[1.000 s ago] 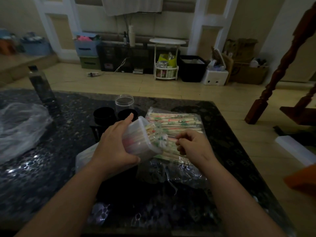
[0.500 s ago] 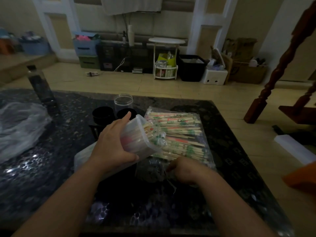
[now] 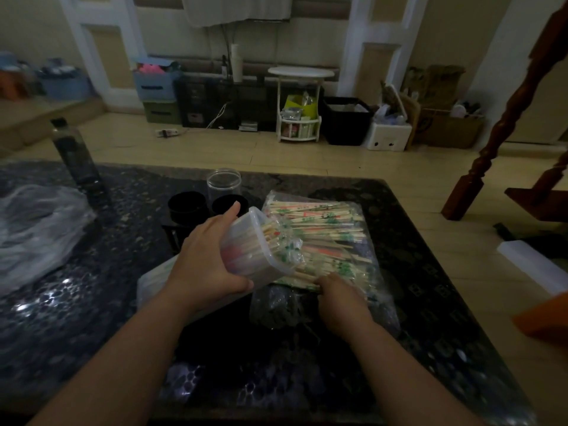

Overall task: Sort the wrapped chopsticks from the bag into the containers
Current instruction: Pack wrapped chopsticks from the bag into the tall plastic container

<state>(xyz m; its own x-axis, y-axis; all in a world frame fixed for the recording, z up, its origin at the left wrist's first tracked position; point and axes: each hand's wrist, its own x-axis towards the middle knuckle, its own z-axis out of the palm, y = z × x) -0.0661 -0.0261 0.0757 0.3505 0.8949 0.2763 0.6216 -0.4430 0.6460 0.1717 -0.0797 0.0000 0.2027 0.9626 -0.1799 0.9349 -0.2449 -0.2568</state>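
Left hand [image 3: 206, 265]: fingers clasp tilted container [image 3: 255, 247].
Right hand [image 3: 341, 298]: returned to wrapped chopsticks [image 3: 322, 229] — grasp unclear, next batch likely.

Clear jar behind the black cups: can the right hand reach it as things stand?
Probably not directly. The left hand holds the tilted container right between the right hand and the clear jar. A route over the bag, round the container's far side, looks open.

Left hand [image 3: 209, 259] grips the container [image 3: 246, 253] — right hand [image 3: 341, 298], knuckles up, fingers curled onto chopsticks [image 3: 319, 217].
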